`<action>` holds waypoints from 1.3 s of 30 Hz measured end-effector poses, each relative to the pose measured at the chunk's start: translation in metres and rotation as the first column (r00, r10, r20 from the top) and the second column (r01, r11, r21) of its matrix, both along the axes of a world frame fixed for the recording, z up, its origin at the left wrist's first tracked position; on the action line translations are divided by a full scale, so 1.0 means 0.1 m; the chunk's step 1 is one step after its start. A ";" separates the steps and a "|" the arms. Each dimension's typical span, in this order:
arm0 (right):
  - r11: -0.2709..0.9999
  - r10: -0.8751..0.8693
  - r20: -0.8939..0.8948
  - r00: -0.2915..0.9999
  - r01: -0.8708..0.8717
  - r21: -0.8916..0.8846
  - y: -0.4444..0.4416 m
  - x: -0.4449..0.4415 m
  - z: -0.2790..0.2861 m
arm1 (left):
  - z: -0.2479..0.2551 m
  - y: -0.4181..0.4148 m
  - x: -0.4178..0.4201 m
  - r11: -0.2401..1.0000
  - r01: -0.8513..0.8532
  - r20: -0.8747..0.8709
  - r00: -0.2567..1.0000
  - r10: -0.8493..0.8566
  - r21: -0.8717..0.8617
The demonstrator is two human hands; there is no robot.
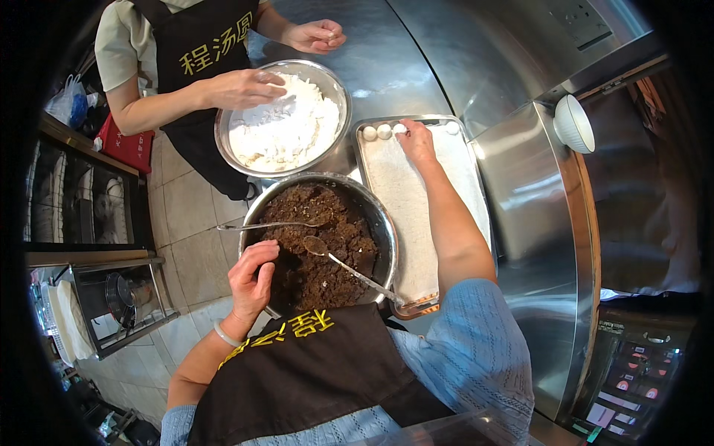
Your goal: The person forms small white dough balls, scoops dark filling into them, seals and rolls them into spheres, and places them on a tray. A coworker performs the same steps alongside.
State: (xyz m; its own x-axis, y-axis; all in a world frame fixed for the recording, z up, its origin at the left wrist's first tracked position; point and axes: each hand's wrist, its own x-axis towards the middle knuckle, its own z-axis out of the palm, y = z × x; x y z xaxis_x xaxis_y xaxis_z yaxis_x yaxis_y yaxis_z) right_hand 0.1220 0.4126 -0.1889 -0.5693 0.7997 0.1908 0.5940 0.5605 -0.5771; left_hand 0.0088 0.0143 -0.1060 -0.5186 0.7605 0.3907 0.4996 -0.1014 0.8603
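My right hand [417, 140] reaches over a metal tray [484, 184] lined with pale cloth or paper. Its fingertips are on a small white dough ball [400, 129] in the row at the far edge. To the left of that ball sit two more dough balls [376, 132], and another ball [452, 128] lies in the far right corner. My left hand [252, 274], empty with thumb and fingers apart, is at the left rim of a metal bowl [390, 223] of dark brown crumbly filling [340, 273]. Two metal spoons [357, 274] rest across the filling.
A co-worker in a dark apron [195, 61] stands opposite, one hand [245, 89] over a metal bowl [345, 106] of white flour or dough [284, 134]. The steel counter [385, 61] meets a raised steel ledge [519, 167] at right, where a white bowl [574, 124] sits.
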 end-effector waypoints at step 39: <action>0.788 0.459 0.526 0.716 -0.602 0.131 -1.26 -1.57 0.60 | 0.00 -0.04 0.01 0.997 -0.019 0.090 0.996 0.013 0.071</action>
State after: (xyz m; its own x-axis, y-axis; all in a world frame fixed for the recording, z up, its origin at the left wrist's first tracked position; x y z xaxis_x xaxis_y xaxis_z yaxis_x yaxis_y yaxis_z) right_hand -0.0347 0.2865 -0.1285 -0.9562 0.2907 -0.0347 0.2927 0.9511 -0.0986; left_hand 0.0097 0.0102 -0.1065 -0.5659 0.7236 0.3951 0.4230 -0.1565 0.8925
